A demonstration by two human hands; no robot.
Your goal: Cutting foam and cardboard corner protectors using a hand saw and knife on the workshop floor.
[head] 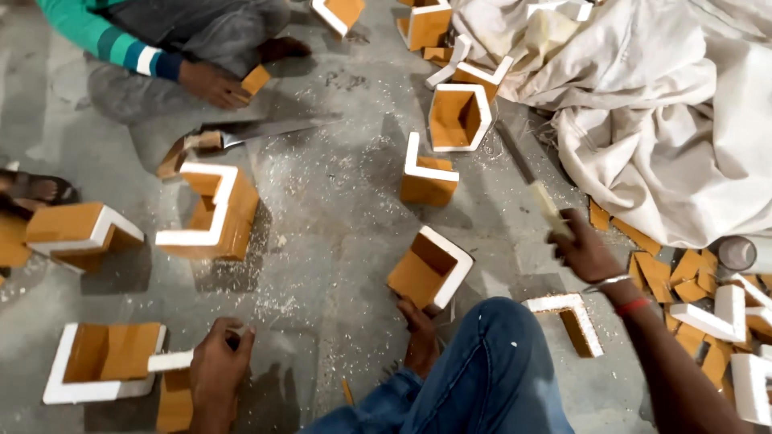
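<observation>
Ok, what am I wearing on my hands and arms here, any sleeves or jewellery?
Both forearms are bare, with no sleeves or gloves in view. The right hand has a thin silver bangle at the wrist and a red thread band just behind it. The left hand shows no ring, band or watch.

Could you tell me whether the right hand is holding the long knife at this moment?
Yes, the right hand grips the handle of the long knife, whose blade points away over the concrete floor.
</observation>
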